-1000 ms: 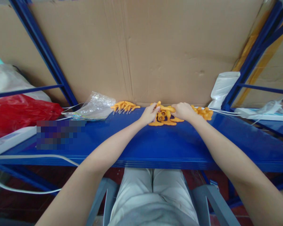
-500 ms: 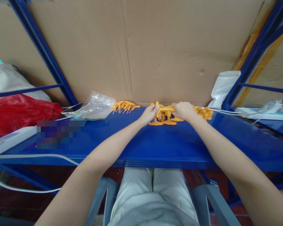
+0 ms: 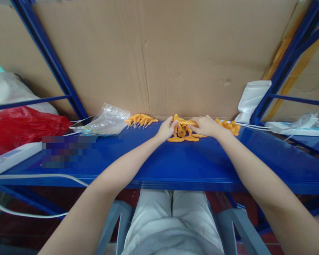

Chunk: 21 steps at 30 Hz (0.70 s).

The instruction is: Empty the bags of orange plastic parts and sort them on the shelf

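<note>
Above the blue shelf, an orange plastic corkscrew [image 3: 185,123] lies crosswise between my two hands. My left hand [image 3: 167,129] is closed around its upright T-shaped handle at the left end. At the right end, the fingers of my right hand [image 3: 206,126] wrap around it and hide that part. Just beneath are several orange T-handled pieces with round cups [image 3: 182,132], lying in a loose pile. Farther left sits a group of orange corkscrews [image 3: 140,119] with bare metal spirals. Beyond my right wrist is a heap of orange plastic parts [image 3: 231,126].
A clear plastic bag [image 3: 107,120] lies left of the corkscrews, with a red bag [image 3: 26,125] beyond it. White packaging [image 3: 253,99] leans by the right post. A power strip [image 3: 297,128] and cables are at the right. Cardboard [image 3: 175,56] closes off the back.
My right hand has shifted slightly left and down, closer to my left hand. The held corkscrew sits a little lower at its right end, and the cups beneath it show more clearly.
</note>
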Available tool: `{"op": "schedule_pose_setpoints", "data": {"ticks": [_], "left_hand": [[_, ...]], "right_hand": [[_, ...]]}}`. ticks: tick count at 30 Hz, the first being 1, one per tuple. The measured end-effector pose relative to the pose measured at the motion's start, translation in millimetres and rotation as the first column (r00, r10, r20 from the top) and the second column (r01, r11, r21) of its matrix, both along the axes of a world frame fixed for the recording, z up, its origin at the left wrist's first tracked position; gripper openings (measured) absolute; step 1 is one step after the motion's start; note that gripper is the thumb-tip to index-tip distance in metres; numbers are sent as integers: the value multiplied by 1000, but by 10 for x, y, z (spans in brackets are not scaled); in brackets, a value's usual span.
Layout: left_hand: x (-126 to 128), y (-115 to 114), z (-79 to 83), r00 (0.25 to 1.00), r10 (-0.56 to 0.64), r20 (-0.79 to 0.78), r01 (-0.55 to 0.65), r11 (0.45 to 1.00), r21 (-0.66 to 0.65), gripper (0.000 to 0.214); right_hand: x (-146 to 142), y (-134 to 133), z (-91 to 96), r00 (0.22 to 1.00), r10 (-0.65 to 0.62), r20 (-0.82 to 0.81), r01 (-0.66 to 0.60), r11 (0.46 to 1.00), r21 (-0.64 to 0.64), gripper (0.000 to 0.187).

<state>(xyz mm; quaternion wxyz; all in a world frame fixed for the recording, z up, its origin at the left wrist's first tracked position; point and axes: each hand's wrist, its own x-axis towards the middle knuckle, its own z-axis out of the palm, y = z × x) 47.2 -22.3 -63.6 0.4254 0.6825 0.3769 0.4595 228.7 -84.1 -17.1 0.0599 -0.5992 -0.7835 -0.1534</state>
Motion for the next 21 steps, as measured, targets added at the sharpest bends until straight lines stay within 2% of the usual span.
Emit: {"op": "schedule_pose_setpoints", "data": {"ticks": [5, 8, 13, 21], "left_hand": [[-13, 8, -12, 997, 48, -54, -45, 997, 61, 3], [-14, -4, 4, 996, 43, -78, -40, 998, 46, 5], [4, -76, 63, 1000, -13, -8, 13, 999, -42, 12], [-10, -117, 130, 999, 16, 46, -12, 995, -94, 19]], "right_hand": [[-12, 23, -18, 1000, -16, 2, 16, 1000, -11, 38], [7, 49, -45, 1000, -4, 31, 4, 1000, 13, 33], [19, 36, -43, 997, -3, 71, -6, 991, 134, 25], [36, 36, -57, 993, -93, 76, 66, 952, 300, 29]]}}
